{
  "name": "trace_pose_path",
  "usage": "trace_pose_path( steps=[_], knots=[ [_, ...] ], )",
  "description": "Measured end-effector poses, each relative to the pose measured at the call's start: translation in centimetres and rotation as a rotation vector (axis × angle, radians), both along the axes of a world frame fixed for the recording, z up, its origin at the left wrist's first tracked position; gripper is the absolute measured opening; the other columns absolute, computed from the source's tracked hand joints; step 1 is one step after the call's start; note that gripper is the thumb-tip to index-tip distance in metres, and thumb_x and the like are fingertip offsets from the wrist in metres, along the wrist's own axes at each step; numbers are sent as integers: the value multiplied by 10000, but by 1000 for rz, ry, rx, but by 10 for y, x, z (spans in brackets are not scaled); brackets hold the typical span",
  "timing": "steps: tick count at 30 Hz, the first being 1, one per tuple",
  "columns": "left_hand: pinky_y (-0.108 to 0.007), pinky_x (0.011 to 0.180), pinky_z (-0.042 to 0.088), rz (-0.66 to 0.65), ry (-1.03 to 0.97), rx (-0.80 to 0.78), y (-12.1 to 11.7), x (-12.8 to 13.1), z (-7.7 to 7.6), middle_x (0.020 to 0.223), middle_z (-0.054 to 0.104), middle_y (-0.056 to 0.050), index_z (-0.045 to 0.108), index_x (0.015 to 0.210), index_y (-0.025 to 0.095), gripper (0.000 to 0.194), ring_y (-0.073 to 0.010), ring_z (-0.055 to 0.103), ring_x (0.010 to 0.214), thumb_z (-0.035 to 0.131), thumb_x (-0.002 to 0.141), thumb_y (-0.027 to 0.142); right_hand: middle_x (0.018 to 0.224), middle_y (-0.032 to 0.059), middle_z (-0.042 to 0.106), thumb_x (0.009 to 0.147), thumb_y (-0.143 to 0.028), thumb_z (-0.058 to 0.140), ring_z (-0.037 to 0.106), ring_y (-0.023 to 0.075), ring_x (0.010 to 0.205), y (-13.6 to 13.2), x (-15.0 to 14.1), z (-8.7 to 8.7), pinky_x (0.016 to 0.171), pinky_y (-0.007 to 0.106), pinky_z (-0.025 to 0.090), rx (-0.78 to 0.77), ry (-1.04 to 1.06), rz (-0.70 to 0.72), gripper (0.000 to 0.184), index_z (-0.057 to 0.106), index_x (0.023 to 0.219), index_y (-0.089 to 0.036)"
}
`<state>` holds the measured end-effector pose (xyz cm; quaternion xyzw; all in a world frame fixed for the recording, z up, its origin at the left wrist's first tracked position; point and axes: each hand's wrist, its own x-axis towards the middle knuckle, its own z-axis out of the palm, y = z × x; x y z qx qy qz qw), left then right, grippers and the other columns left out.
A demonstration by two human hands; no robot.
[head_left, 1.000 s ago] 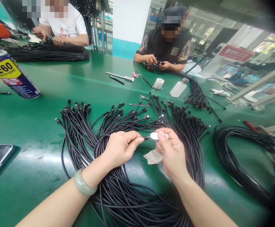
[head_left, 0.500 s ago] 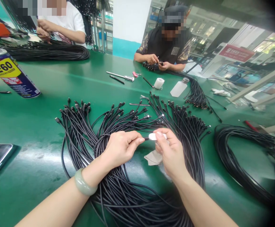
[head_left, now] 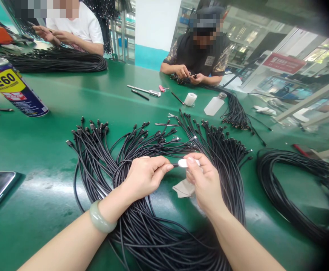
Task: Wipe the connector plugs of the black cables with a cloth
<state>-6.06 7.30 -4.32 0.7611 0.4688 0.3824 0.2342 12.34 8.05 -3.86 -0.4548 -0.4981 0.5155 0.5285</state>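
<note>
A worker's left hand [head_left: 146, 178] pinches a black cable plug [head_left: 176, 165] between thumb and fingers at a green table [head_left: 31, 146]. The plug's tip points right, nearly level, against a white oval piece [head_left: 185, 163], which the right hand [head_left: 205, 184] grips between thumb and forefinger. The white piece's long axis also runs left to right, just above a folded pale cloth [head_left: 183, 188]. Both hands sit over a large spread of black cables [head_left: 150, 241], their connectors fanning away from the person. A jade bangle [head_left: 102, 217] circles the left wrist. Across the table, a co-worker's hands [head_left: 182, 70] hold cable ends near a white tape roll [head_left: 190, 99] and a plastic bottle [head_left: 214, 106].
</note>
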Motion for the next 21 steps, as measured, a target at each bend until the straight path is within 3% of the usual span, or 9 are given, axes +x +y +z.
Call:
trace_pose_path(
  steps=[21],
  knots=[
    [-228,618,381,4,-16,-1,0,0,0,624,628,34,667,824,197,272,-109,558,583,498,992,327,562,-81,361,865,-391,729,233,67,454,1,-1,3,424,211,167,-25,85,-15,202,662,879,-200]
  ],
)
